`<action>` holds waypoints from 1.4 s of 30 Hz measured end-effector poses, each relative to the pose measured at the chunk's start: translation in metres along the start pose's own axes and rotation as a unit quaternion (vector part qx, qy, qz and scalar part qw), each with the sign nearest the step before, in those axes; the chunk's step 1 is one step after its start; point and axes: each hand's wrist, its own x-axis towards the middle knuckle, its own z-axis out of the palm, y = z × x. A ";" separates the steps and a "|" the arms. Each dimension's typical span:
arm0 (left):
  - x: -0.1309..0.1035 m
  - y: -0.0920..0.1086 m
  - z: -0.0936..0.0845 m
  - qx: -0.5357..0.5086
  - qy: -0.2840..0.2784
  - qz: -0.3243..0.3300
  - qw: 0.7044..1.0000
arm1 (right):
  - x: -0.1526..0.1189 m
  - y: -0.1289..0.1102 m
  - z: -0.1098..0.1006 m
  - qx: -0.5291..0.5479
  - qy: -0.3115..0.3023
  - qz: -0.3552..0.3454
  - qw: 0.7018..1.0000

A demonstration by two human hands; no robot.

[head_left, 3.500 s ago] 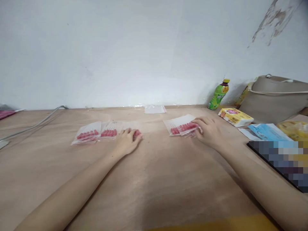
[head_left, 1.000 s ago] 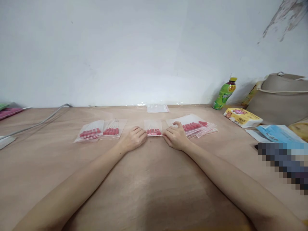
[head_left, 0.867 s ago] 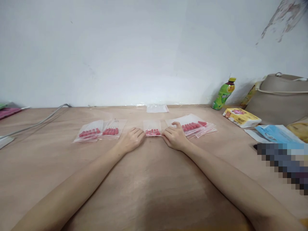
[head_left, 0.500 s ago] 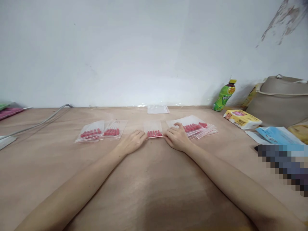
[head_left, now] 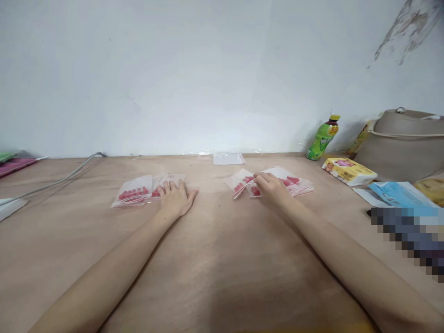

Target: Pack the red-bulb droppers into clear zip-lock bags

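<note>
My left hand (head_left: 174,199) lies with its fingers spread over a clear zip bag (head_left: 180,178) of red capsule-shaped pieces. Beside it, to the left, is another pile of such bags (head_left: 133,189). With closed fingers, my right hand (head_left: 272,188) grips a small zip bag (head_left: 239,183) holding several red pieces; this bag is tilted. Under and beyond that hand lies a spread pile of filled zip bags (head_left: 301,186), partly hidden by the hand.
Against the wall lies a flat clear bag (head_left: 229,159). On the right are a green drink bottle (head_left: 323,138), a yellow tissue pack (head_left: 348,171), a blue packet (head_left: 398,196) and a beige bag (head_left: 402,155). A grey cable (head_left: 65,175) runs along the left.
The filled bag in the middle has moved right with my right hand and tilted. My left hand has let go of it and moved left onto the bags there, fingers spreading.
</note>
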 end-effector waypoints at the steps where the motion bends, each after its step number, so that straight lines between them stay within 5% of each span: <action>1: 0.001 -0.001 0.000 0.000 -0.017 -0.004 1.000 | -0.005 0.010 -0.005 -0.007 -0.006 0.012 1.000; 6: -0.001 0.005 -0.008 -0.035 -0.025 0.031 0.999 | -0.040 0.052 -0.030 -0.034 -0.051 0.075 0.995; 10: -0.010 0.029 -0.012 -0.094 -0.023 0.097 0.991 | -0.050 0.056 -0.048 -0.053 -0.050 0.062 0.995; 15: -0.016 0.055 -0.020 -0.186 -0.012 0.170 0.968 | -0.027 0.017 -0.046 -0.033 0.045 0.055 0.997; 23: -0.008 0.020 -0.011 -0.322 -0.033 0.382 0.866 | 0.011 -0.055 -0.014 0.104 -0.100 -0.040 0.989; 30: -0.020 0.037 -0.001 -0.331 0.031 0.314 0.889 | 0.022 -0.060 0.015 0.051 -0.110 -0.071 0.990; 42: -0.008 0.039 0.005 -0.339 0.084 0.333 0.876 | 0.006 -0.044 0.012 -0.023 -0.030 -0.103 0.994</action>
